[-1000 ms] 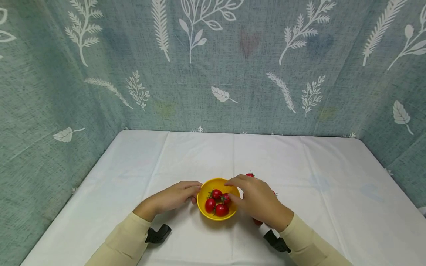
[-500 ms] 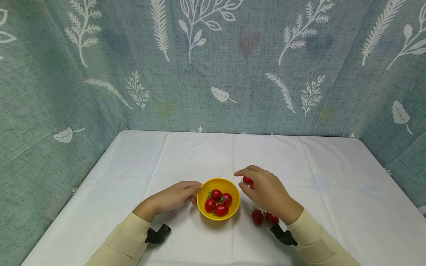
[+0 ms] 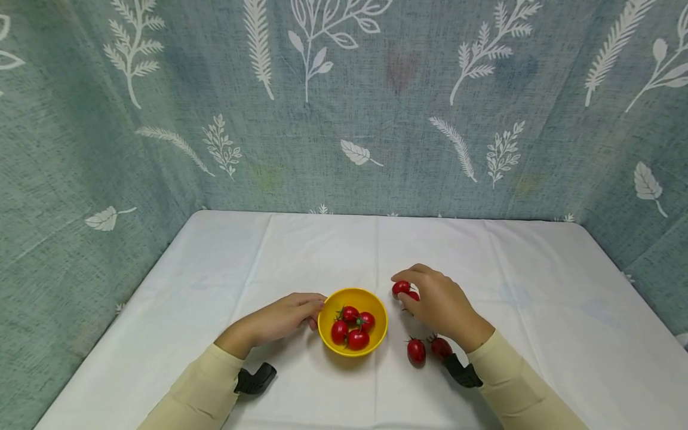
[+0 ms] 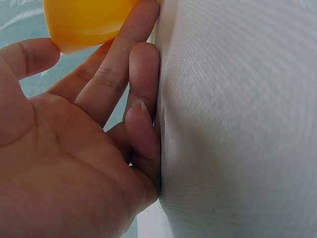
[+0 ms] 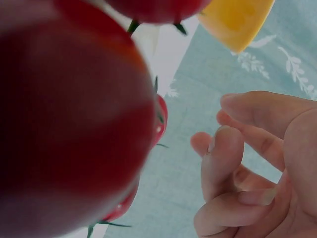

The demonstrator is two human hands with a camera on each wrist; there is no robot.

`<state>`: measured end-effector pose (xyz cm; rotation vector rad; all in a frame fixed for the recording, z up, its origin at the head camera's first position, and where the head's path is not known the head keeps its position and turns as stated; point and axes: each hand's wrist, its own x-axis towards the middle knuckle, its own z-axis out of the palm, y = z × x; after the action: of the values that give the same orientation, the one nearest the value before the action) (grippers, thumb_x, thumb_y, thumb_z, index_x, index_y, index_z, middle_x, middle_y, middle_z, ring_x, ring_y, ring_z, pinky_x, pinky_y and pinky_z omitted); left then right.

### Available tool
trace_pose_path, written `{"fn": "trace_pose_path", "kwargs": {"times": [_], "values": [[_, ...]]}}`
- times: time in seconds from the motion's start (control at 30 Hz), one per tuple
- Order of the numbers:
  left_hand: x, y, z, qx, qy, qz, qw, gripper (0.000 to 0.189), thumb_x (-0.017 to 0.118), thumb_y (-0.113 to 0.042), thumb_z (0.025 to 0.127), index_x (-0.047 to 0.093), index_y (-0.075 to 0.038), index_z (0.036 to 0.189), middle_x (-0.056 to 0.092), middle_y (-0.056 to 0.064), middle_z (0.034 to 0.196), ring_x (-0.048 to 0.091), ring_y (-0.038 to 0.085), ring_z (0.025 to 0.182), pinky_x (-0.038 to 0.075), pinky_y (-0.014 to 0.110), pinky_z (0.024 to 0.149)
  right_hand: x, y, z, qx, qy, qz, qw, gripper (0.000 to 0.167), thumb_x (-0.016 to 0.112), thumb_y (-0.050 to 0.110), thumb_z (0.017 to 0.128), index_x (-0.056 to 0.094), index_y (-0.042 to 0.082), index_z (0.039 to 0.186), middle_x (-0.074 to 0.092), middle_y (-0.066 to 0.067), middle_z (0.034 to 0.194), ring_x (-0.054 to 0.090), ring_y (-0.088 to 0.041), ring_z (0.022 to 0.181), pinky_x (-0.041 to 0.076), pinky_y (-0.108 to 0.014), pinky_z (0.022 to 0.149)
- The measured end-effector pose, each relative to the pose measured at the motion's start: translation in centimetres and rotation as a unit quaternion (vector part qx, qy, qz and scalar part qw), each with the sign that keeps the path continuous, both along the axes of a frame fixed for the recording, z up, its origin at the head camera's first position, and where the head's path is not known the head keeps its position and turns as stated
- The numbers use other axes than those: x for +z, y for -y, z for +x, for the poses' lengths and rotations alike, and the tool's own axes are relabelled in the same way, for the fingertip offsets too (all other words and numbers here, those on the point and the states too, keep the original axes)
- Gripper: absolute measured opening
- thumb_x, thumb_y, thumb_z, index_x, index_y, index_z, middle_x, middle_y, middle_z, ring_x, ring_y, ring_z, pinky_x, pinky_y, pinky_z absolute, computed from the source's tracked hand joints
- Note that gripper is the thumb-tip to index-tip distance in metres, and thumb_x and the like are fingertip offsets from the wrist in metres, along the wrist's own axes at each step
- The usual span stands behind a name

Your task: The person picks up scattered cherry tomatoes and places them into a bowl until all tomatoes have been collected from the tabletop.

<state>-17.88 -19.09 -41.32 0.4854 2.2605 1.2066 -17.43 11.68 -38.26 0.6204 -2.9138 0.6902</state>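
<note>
A yellow bowl stands on the table with several red cherry tomatoes inside. My left hand rests beside it; in the left wrist view the thumb and extended fingers touch the bowl's outer wall. To the right of the bowl, my right hand hovers over two tomatoes, thumb and index finger apart around them. The right wrist view shows nothing between its bent fingers. Two more tomatoes lie nearer the front, one close to the right wrist.
A white cloth covers the table. Blue-green patterned curtains hang behind and at the sides. Black wrist mounts sit under both sleeves. A large blurred tomato fills the left of the right wrist view.
My right hand has moved from over the bowl's right rim to the tomatoes at the back right, uncovering the front pair. The left hand and bowl have stayed put.
</note>
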Motion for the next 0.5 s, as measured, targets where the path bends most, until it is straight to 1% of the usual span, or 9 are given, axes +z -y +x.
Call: {"fn": "trace_pose_path", "kwargs": {"times": [0.17,0.37,0.5], "values": [[0.0,-0.1,0.0,0.002,0.002,0.0,1.0,0.039,0.038,-0.03,0.108,0.06,-0.01,0.133,0.063,0.002,0.092,0.056,0.02,0.092,0.041,0.03,0.08,-0.1,-0.4,-0.2,-0.007,0.015,0.011,0.9998,0.028,0.081,0.018,0.083,0.074,0.014,0.11,0.068,-0.004,0.102,0.059,-0.015,0.077,0.055,-0.032,0.071],[0.1,-0.2,0.0,0.007,0.006,-0.004,0.9999,0.041,0.038,-0.03,0.107,0.059,-0.009,0.136,0.064,0.002,0.094,0.057,0.019,0.093,0.042,0.033,0.085,-0.2,-1.2,-0.1,-0.02,0.052,0.03,0.998,0.027,0.081,0.019,0.084,0.074,0.017,0.11,0.068,-0.002,0.104,0.057,-0.014,0.077,0.052,-0.03,0.069],[0.2,-0.2,0.0,0.009,0.006,-0.009,0.9999,0.041,0.037,-0.03,0.107,0.059,-0.01,0.136,0.064,0.002,0.095,0.056,0.019,0.094,0.041,0.035,0.086,-0.3,-1.6,-0.1,-0.021,0.057,0.038,0.9974,0.029,0.08,0.018,0.084,0.074,0.016,0.112,0.068,-0.002,0.105,0.058,-0.014,0.078,0.053,-0.031,0.069]]}}
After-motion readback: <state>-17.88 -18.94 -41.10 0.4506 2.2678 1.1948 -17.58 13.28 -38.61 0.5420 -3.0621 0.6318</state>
